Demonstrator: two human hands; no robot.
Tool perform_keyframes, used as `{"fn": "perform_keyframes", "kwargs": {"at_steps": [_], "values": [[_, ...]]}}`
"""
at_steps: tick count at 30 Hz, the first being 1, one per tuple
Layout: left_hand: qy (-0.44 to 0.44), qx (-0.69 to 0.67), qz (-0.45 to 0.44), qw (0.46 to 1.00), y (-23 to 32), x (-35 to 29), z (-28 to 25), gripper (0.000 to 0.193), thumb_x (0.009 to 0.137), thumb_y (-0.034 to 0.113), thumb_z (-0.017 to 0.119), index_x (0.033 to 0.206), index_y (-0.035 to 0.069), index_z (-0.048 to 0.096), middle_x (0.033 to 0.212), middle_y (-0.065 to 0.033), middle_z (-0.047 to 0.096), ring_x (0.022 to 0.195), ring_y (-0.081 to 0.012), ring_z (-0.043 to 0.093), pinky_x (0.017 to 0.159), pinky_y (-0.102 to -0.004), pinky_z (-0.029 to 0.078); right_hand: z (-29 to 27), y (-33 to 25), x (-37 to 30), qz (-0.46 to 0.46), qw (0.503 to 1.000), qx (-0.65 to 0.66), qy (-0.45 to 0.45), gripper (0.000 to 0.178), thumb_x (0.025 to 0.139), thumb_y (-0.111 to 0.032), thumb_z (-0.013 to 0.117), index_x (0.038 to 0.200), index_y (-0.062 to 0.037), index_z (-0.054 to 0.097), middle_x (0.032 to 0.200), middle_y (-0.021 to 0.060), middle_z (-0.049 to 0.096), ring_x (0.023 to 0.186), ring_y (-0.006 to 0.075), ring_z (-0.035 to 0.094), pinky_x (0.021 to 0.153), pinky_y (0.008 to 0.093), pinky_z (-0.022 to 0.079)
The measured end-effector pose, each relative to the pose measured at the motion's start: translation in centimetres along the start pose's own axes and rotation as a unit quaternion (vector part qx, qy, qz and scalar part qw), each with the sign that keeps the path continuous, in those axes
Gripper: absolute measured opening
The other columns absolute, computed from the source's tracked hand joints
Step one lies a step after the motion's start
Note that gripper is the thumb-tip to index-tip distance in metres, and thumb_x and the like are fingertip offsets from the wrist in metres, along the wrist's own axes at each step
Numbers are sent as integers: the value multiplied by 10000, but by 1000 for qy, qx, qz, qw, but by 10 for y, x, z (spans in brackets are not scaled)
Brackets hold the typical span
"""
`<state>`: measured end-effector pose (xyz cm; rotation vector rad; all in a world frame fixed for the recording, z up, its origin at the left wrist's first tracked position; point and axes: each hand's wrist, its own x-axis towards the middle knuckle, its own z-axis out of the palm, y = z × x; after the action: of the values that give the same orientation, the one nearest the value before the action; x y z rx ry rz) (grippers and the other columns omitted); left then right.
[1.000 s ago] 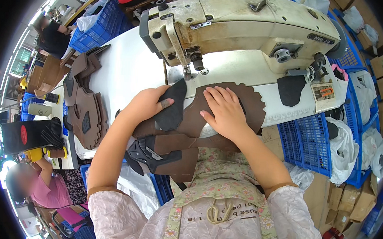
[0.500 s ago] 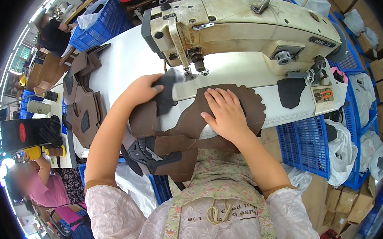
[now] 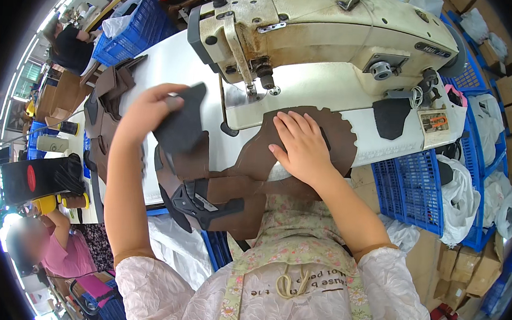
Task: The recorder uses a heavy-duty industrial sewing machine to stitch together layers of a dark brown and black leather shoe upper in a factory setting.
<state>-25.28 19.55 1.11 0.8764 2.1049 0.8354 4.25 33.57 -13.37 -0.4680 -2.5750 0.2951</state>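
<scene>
My left hand [image 3: 146,113] pinches a dark grey leather-like patch [image 3: 185,123], lifted left of the sewing machine's needle area and partly blurred. My right hand [image 3: 301,146] lies flat, fingers spread, on a large brown leather-like piece [image 3: 340,140] with a notched right edge. This piece spreads over the near edge of the white machine bed. Toward my lap it joins brown flaps bearing a black moulded part [image 3: 203,206]. Beyond my hands stands the cream sewing machine [image 3: 327,44]; its presser foot [image 3: 251,90] has no brown material under it.
Another dark patch [image 3: 391,117] lies on the bed at right. Stacked brown pieces [image 3: 104,107] sit at the left. Blue crates [image 3: 408,190] with white bags stand right of the table. Two other people work at the left.
My left hand has moved left, carrying the dark grey patch away from the presser foot. My right hand stays on the brown piece, almost unmoved.
</scene>
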Motion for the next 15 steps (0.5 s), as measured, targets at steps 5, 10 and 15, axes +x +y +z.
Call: {"fn": "perform_keyframes", "kwargs": {"at_steps": [5, 10, 15], "values": [[-42, 249, 173, 952, 10, -26, 94, 410, 839, 77, 627, 1247, 50, 648, 1056, -149, 711, 958, -289, 670, 878, -364, 507, -1, 0, 0, -4, 1000, -5, 0, 561, 865, -349, 657, 1285, 12, 567, 1339, 124, 553, 1269, 291, 472, 1106, 478, 336], [-21, 390, 229, 892, -8, -4, 116, 411, 818, 56, 635, 1228, 63, 646, 1009, -152, 673, 930, -357, 647, 858, -433, 506, -2, 1, 0, -7, 1000, 0, 2, 567, 859, -350, 662, 1283, 14, 565, 1333, 123, 557, 1267, 290, 473, 1104, 478, 335], [17, 462, 286, 839, -10, -14, 136, 405, 802, 32, 634, 1204, 80, 645, 1145, -113, 627, 917, -309, 656, 808, -440, 527, -1, 0, 1, -2, 1000, 5, 1, 563, 854, -348, 668, 1274, 14, 573, 1332, 123, 559, 1267, 290, 473, 1103, 477, 335]]}}
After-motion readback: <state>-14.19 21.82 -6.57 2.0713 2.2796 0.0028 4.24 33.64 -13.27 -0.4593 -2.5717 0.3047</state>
